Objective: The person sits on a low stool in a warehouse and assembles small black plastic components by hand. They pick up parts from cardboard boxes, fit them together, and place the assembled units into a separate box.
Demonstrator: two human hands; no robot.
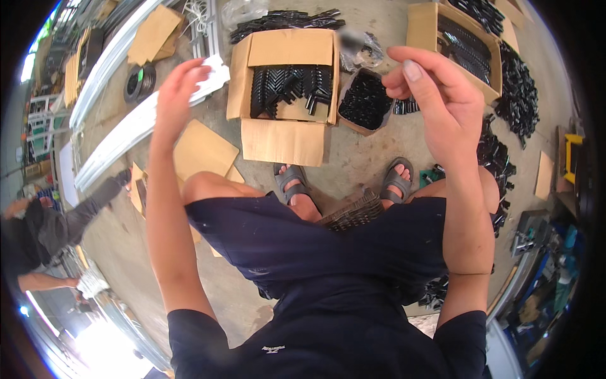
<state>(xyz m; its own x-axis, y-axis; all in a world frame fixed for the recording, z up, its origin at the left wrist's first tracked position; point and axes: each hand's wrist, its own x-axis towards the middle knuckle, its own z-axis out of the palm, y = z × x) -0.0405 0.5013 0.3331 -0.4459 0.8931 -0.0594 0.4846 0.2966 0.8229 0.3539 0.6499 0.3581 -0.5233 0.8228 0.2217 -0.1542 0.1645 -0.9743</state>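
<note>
My left hand [180, 88] is raised left of an open cardboard box [284, 142], its fingers smeared by motion. A white crumpled piece [216, 74] shows beside its fingertips; whether the hand touches it cannot be told. My right hand [442, 95] is raised on the other side, fingers loosely bent and thumb apart from the forefinger, with nothing seen between them. Inside the box lie rows of black tubular parts [293, 85]. Near my right fingertips, a smaller container [365, 129] is full of small black pieces [366, 101].
Another cardboard box [421, 31] holds black parts at the far right, with black piles [517, 95] beside it. Long white strips [120, 142] and flat cardboard [205, 148] lie left. A dark basket [353, 213] stands between my feet. Another person [47, 230] is at the left.
</note>
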